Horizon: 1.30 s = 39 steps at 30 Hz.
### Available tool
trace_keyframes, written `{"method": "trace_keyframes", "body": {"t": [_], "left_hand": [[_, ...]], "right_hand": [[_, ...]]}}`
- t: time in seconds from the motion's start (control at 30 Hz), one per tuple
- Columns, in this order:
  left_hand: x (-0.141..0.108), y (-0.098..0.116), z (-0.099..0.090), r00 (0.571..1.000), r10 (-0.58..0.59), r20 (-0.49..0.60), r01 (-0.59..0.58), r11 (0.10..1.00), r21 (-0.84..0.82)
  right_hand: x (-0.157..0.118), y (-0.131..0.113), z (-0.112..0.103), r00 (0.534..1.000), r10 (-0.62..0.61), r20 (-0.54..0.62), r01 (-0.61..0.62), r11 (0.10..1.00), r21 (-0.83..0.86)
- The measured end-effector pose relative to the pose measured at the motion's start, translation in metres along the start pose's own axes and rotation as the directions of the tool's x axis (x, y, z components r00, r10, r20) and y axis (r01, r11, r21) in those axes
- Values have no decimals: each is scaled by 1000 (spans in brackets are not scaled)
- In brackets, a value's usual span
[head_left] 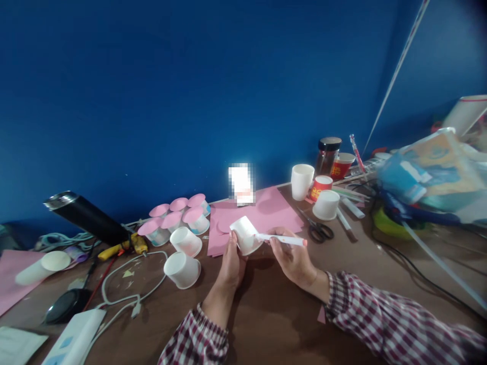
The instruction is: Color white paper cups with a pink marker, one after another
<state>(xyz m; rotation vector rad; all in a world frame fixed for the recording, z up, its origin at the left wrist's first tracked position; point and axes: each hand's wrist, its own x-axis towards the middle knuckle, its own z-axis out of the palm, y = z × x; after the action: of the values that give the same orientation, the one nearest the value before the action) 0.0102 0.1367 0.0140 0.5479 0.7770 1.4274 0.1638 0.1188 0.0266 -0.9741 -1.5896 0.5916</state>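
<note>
A white paper cup [247,236] is held tilted over the table by my left hand [233,259], its fingers wrapped round the near left side. Pinched in my right hand [291,261] is a white marker pen [283,239] with an orange end pointing right. The marker's left tip meets the cup's side. Behind the cup lie sheets of pink paper [272,208]. Two more white paper cups [182,269] lie tipped left of my left hand. Past them stand several paper cups with pink paper tops [172,221].
Black scissors [320,230], white cups [326,205], a red cup [321,187] and a dark-lidded jar [328,156] are at right. Left are a black flask [87,218], cables, yellow-handled pliers [110,251] and a power strip [76,337]. A blue wall [243,91] rises behind.
</note>
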Motion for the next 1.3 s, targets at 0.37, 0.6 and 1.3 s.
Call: {"method": "trace_keyframes", "body": {"t": [0.37, 0.6, 1.3], "left_hand": [[0, -1, -1, 999, -13, 32, 14, 1000, -26], [-1, -1, -1, 996, -8, 88, 9, 1000, -14], [2, -3, -2, 1000, 2, 18, -1, 1000, -9]], "right_hand": [[2, 0, 0, 999, 1, -36, 0, 1000, 17], [-1, 8, 2, 999, 32, -30, -30, 997, 69], [-4, 8, 2, 998, 56, 0, -55, 996, 67]]}}
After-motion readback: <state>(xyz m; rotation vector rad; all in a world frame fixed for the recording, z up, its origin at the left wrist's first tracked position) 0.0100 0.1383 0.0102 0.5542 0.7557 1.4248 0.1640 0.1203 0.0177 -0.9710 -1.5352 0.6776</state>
